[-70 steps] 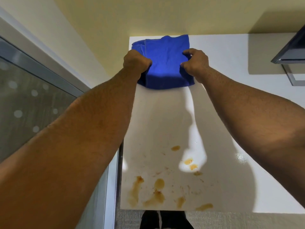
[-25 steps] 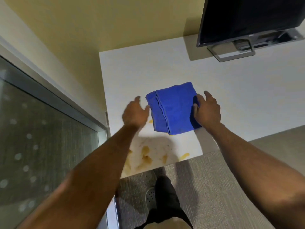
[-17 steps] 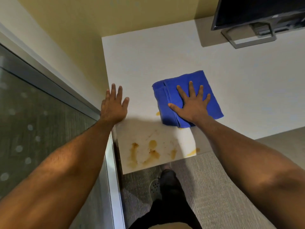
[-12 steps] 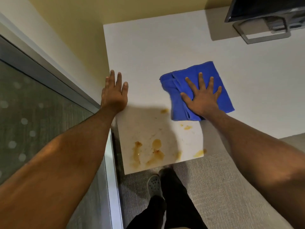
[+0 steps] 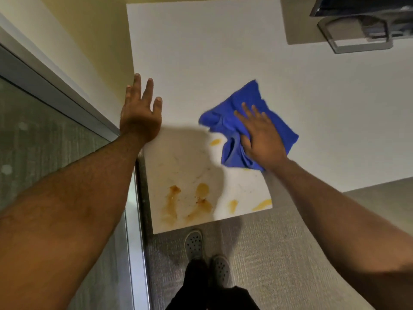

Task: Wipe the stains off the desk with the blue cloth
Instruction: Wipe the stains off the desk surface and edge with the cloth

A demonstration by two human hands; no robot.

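The white desk (image 5: 212, 52) has several orange-brown stains near its front left corner: a large smear (image 5: 172, 198), a blob (image 5: 202, 191), a streak at the front edge (image 5: 261, 204) and a small spot (image 5: 215, 141) beside the cloth. The blue cloth (image 5: 225, 121) lies crumpled on the desk, to the right of and behind the stains. My right hand (image 5: 261, 137) presses down on it with the fingers spread and the fabric bunched under the palm and thumb. My left hand (image 5: 140, 117) rests flat and open on the desk's left edge, holding nothing.
A dark monitor (image 5: 362, 5) on a grey stand (image 5: 357, 39) sits at the desk's back right. A yellow wall runs behind the desk, and a frosted glass panel (image 5: 44, 153) with a metal frame stands to its left. My shoes (image 5: 194, 242) stand on grey carpet at the front edge.
Both hands pulled the folded cloth from the desk's far corner toward the stains. The left hand let go and settled on the desk's edge. The right hand slid the cloth rightward, crumpling it.
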